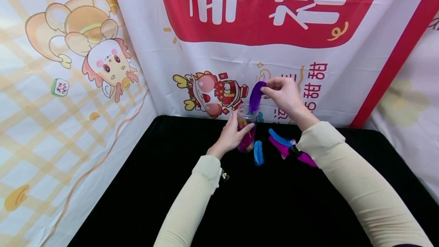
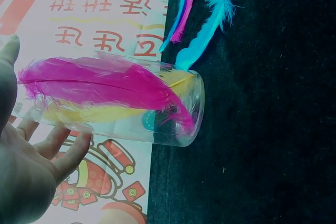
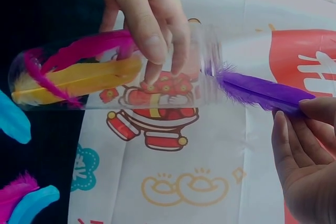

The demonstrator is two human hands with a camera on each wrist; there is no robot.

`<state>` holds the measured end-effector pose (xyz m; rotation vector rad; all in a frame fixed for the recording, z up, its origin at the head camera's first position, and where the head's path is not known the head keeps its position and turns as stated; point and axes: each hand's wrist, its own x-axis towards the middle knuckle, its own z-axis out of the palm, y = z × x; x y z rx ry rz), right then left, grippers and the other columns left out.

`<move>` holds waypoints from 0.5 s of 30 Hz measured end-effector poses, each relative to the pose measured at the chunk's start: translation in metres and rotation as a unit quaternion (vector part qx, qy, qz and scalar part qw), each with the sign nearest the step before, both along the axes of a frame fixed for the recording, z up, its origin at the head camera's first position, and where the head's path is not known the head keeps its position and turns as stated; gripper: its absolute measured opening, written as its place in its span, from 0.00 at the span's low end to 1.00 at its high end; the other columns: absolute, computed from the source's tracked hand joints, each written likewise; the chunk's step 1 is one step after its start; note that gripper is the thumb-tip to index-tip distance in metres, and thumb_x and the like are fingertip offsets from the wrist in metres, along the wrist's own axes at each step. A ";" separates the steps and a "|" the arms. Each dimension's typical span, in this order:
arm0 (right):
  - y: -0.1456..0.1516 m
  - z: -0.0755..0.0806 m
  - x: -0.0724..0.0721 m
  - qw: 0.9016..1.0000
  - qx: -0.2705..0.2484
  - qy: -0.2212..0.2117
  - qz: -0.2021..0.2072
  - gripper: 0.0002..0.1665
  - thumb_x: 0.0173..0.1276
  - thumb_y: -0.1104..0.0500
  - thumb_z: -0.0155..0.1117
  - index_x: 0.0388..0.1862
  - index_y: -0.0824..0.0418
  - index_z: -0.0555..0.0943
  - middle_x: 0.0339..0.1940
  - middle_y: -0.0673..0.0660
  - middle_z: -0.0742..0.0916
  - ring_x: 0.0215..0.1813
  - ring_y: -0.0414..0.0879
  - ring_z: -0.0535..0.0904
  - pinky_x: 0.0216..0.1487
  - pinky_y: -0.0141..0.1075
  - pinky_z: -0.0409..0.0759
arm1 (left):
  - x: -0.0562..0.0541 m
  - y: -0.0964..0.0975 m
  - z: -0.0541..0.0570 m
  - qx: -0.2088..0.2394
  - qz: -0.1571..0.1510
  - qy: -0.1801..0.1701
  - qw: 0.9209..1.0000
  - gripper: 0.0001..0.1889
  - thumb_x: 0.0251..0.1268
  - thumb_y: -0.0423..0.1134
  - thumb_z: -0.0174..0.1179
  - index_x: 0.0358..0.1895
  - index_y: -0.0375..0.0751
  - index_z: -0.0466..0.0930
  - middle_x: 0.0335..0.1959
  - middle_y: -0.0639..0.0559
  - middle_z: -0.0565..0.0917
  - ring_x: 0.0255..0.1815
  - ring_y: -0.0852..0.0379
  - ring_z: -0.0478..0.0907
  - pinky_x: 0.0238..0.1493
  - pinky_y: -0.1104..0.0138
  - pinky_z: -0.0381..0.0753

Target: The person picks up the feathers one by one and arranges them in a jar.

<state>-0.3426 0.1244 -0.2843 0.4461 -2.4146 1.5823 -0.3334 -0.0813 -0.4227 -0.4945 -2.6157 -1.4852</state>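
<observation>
My left hand [image 1: 231, 134] grips a clear jar [image 1: 247, 140] near its upper part. Inside the jar, magenta feathers [image 2: 100, 82] and a yellow feather [image 3: 79, 78] show through the wall. Between thumb and fingers of my right hand [image 1: 284, 92] is the tip of a purple feather [image 1: 256, 95]. The other, fluffy end of that feather is at the jar's open mouth, seen best in the right wrist view; how far it reaches inside is hard to tell.
A single blue feather [image 1: 258, 153] lies on the black table [image 1: 260, 209] beside the jar. Further right, blue [image 1: 279, 138] and magenta feathers [image 1: 306, 159] lie together, partly behind the right cuff. A printed cloth [image 1: 147, 29] hangs behind the table.
</observation>
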 end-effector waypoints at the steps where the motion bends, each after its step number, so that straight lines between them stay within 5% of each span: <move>1: 0.000 -0.001 0.000 1.000 0.002 -0.002 0.003 0.11 0.73 0.60 0.68 0.48 0.66 0.87 0.44 0.61 0.91 0.41 0.50 0.88 0.45 0.32 0.82 | 0.000 0.000 0.000 0.000 0.000 -0.002 1.000 0.41 0.75 0.58 0.59 0.82 0.52 0.48 0.76 0.46 0.61 0.76 0.45 0.64 0.74 0.47 0.64; 15: -0.006 -0.014 0.000 0.999 0.037 -0.022 0.021 0.12 0.73 0.59 0.68 0.49 0.66 0.87 0.46 0.62 0.90 0.47 0.58 0.87 0.45 0.35 0.83 | 0.002 0.000 -0.001 0.010 -0.005 -0.007 1.000 0.40 0.75 0.58 0.58 0.81 0.57 0.48 0.75 0.48 0.62 0.75 0.48 0.64 0.74 0.49 0.65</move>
